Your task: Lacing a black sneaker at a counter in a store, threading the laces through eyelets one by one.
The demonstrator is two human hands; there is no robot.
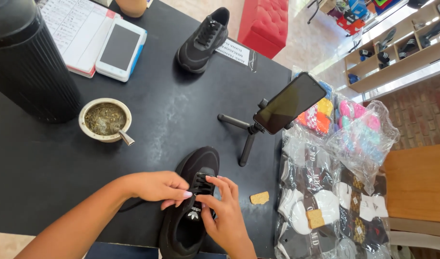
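Two hands are busy on a black shoe (pixel 191 211) that lies at the near edge of the black tabletop (pixel 47 163), with its toe pointing away from the person. The left hand (pixel 157 186) is curled shut on the black lace (pixel 200 183) at the top of the shoe, pinching it with the fingertips. The right hand (pixel 223 211) rests on the right side of the shoe, its fingers bent and pinching the lace next to the tongue.

Just right of the shoe lies a small tan cracker (pixel 259 197). Behind the shoe and a little to its right stands a small black tripod (pixel 246 136) holding a dark phone (pixel 289 102). Left of the shoe and farther back sits a round cup (pixel 105 120) full of green herb with a metal straw in it. A tall black flask (pixel 25 62) stands behind the cup. Far behind the shoe lies a second black shoe (pixel 203 41). Left of that one is a white card reader (pixel 121 48) on a paper pad (pixel 73 31). Right of the near shoe, past the cracker, are clear bags of socks (pixel 325 192), with one more cracker (pixel 316 218) lying on them.
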